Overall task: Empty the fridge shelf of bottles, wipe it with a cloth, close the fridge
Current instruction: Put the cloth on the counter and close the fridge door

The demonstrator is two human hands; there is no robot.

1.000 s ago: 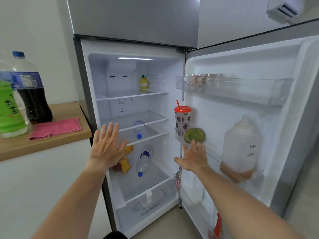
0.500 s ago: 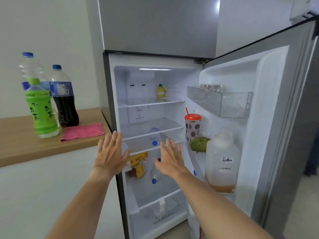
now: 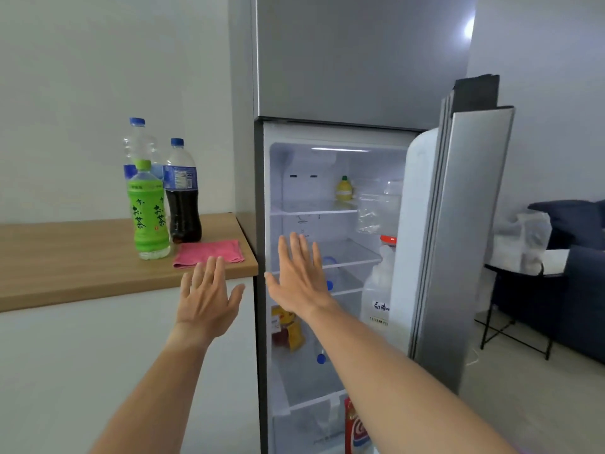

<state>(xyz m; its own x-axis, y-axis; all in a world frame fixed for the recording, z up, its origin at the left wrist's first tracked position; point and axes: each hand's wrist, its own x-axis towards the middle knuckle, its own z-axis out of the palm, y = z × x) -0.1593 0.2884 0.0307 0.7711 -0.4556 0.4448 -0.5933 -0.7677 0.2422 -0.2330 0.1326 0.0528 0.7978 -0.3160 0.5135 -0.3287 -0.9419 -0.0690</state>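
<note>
Now both bare hands are raised flat in front of the tall grey fridge [image 3: 360,57], and neither holds anything. On the left hand [image 3: 208,294] the fingers [image 3: 209,273] are spread wide, the palm turned away, in front of the white cabinet just below the edge of the wooden bench [image 3: 65,257]. The right hand [image 3: 299,280] is open in the same way, its fingers reaching before the clear glass shelf [image 3: 353,257] in the middle of the fridge.

The grey fridge door [image 3: 458,240] stands half open at the right, seen nearly from its edge. On the bench three bottles stand together: a green tea bottle [image 3: 149,214] in front, a dark cola bottle with blue cap [image 3: 181,194] just beside it, and a clear water bottle with blue cap [image 3: 139,142] behind them. A pink folded cloth [image 3: 209,252] lies flat on the bench, near the cola bottle and close to the fridge side. Inside, a small yellow bottle [image 3: 343,188] stands on the top shelf
</note>
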